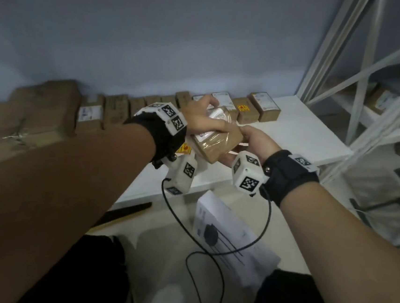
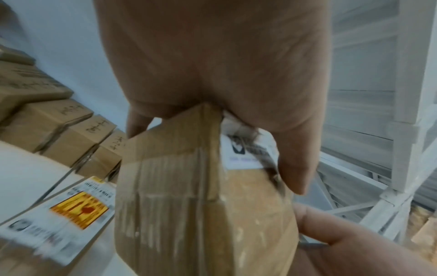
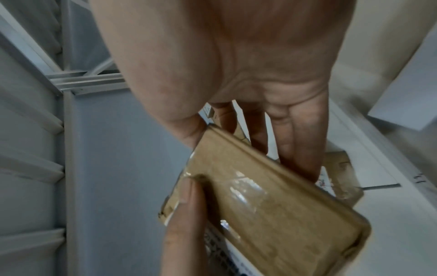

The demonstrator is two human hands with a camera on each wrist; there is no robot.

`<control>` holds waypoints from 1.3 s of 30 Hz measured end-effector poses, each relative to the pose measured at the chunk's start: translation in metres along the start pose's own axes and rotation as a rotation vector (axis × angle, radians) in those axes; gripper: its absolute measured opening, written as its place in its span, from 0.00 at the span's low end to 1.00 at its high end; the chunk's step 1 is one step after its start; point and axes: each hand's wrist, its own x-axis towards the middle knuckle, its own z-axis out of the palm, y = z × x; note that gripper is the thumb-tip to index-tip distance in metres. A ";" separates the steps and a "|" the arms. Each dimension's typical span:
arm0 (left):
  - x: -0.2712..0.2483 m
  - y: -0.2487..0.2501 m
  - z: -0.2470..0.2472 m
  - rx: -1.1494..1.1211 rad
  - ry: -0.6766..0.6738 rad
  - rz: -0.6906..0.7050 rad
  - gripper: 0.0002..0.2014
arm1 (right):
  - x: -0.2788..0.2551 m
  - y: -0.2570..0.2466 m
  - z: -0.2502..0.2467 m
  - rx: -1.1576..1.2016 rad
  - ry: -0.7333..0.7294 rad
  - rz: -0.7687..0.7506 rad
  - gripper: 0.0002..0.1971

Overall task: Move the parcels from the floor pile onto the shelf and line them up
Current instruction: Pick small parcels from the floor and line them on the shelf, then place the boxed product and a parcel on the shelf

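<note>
Both hands [image 1: 230, 132] gripping tilted parcel [image 1: 215, 143], above shelf [image 1: 305, 137]

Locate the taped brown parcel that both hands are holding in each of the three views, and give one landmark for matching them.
Head: brown parcel centre, between left hand and right hand.
Left wrist: parcel fills the lower middle, below the palm.
Right wrist: parcel lower right, thumb on its edge.
Shared landmark: the white shelf board.

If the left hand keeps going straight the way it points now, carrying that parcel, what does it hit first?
Most likely the row of boxes at the back of the shelf. The left hand points at its right part, holding the parcel with the right hand. Depth is unclear.
</note>
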 end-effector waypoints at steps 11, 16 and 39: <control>-0.040 -0.076 0.021 -0.338 -0.028 -0.187 0.33 | -0.007 0.051 -0.014 -0.253 0.109 0.064 0.12; -0.041 -0.098 0.019 -0.181 0.054 -0.305 0.46 | 0.017 0.080 -0.035 -0.636 0.317 0.171 0.15; -0.048 -0.173 0.014 -0.082 0.083 -0.526 0.51 | 0.032 0.176 -0.081 -1.560 0.393 0.383 0.30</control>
